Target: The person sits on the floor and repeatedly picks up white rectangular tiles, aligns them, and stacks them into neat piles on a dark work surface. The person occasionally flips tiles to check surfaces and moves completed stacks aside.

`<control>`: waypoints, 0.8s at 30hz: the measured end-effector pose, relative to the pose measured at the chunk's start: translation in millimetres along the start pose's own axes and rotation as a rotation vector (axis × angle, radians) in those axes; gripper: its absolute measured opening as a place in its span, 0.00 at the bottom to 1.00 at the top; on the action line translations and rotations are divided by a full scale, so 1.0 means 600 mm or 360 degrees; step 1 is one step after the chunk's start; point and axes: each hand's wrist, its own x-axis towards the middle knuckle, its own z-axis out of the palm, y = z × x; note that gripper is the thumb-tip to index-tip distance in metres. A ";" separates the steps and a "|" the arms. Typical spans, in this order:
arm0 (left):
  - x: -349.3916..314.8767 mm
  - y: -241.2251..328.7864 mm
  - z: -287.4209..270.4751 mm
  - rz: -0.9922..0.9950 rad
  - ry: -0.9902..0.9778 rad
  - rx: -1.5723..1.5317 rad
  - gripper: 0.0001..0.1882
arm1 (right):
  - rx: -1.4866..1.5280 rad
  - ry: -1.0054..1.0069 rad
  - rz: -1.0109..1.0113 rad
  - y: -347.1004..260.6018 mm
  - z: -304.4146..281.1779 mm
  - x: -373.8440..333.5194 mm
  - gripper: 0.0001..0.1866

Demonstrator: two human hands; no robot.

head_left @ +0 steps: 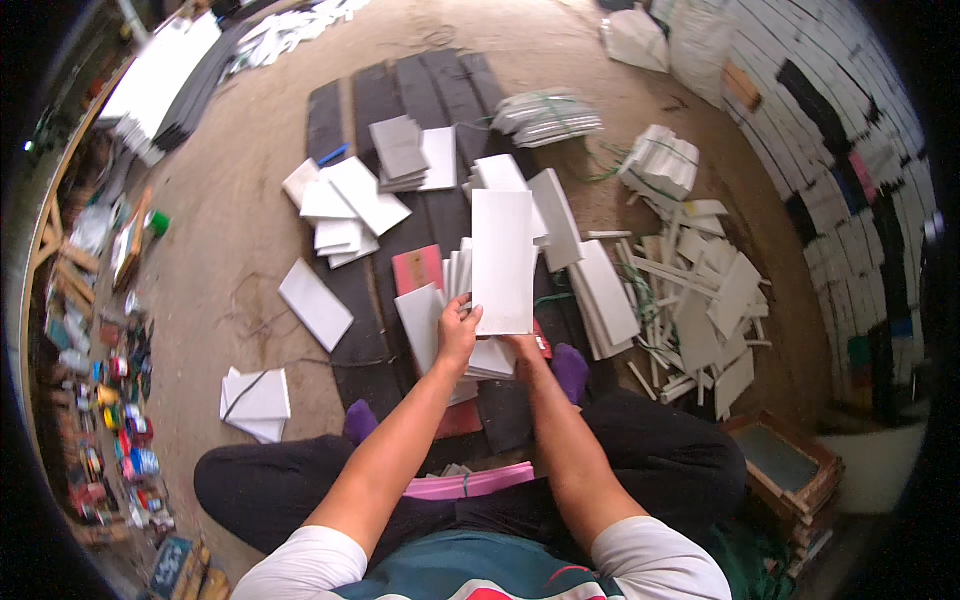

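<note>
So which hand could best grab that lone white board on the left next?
Probably the left hand: it's nearer the lone board, though it holds another board. The right hand is farther away, mostly hidden.

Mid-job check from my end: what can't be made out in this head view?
Head view:
Fingers of the right hand: hidden by the white panel.
Far face of the white panel: turned away from the camera.
Full shape of the red thing: partly covered by the right hand.
Kinds of small items at left: too small and blurred.
</note>
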 end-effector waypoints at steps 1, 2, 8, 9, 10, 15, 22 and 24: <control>0.009 -0.017 0.018 -0.0005 -0.0027 0.0068 0.22 | 0.0336 0.0034 0.0191 -0.013 0.023 -0.002 0.46; 0.018 -0.027 0.047 -0.0009 -0.0075 0.0134 0.22 | 0.0343 0.0151 0.0124 -0.010 0.026 -0.003 0.47; 0.036 -0.106 0.233 -0.0167 -0.0395 0.0388 0.21 | -0.0050 0.0412 -0.0190 0.037 0.003 0.003 0.50; 0.040 -0.124 0.258 -0.0161 -0.0439 0.0442 0.21 | -0.0170 0.0416 -0.0241 0.045 0.000 0.007 0.51; 0.021 -0.126 0.292 -0.0266 -0.0473 0.0339 0.20 | -0.0257 0.0451 -0.0278 0.059 -0.019 0.014 0.52; -0.006 -0.146 0.399 -0.0395 -0.0691 0.0540 0.26 | -0.0355 0.0515 -0.0369 0.068 -0.067 0.032 0.55; 0.012 -0.116 0.396 0.0175 -0.0943 0.1145 0.44 | 0.0160 0.0437 -0.0177 -0.002 -0.022 -0.007 0.56; 0.011 -0.059 0.360 0.0820 -0.0912 0.1049 0.35 | 0.0275 0.0388 -0.0320 0.033 -0.060 0.018 0.53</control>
